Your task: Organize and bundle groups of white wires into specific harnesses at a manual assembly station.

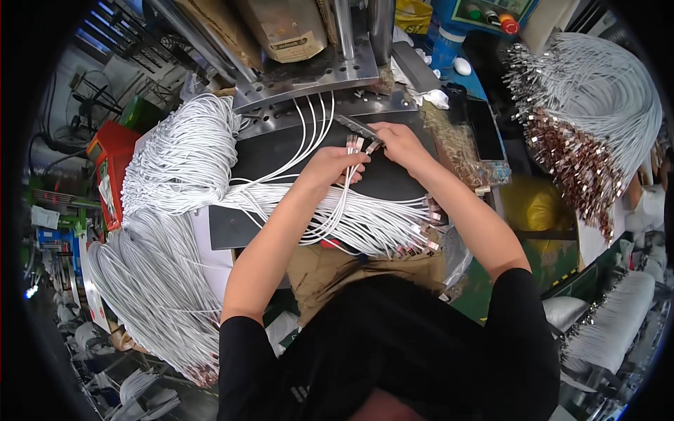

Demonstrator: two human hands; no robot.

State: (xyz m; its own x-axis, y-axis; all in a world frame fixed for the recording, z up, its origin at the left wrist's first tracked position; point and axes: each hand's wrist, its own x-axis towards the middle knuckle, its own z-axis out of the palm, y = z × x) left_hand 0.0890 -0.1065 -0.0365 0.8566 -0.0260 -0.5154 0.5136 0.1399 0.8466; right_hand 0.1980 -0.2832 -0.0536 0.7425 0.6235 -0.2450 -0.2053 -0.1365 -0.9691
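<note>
My left hand (333, 167) is closed around a few white cables (343, 194) just below their connector ends (357, 144). My right hand (399, 146) grips one end of a narrow grey metal bar (359, 128), which slants up and left toward the machine. Its fingers are right beside the connectors, and whether they also pinch one I cannot tell. Below my hands, a thick bundle of white cables (379, 223) lies across the black mat (242, 228), connector ends to the right. Several more cables (303, 137) curve from the machine's metal plate down to the left.
Ahead stands a machine with a perforated steel plate (309, 83) and upright posts. Large piles of white cable (184, 158) and grey cable (151, 281) sit at left, by a red box (112, 165). A control panel (491, 15) and hanging cable coils (597, 91) are at right.
</note>
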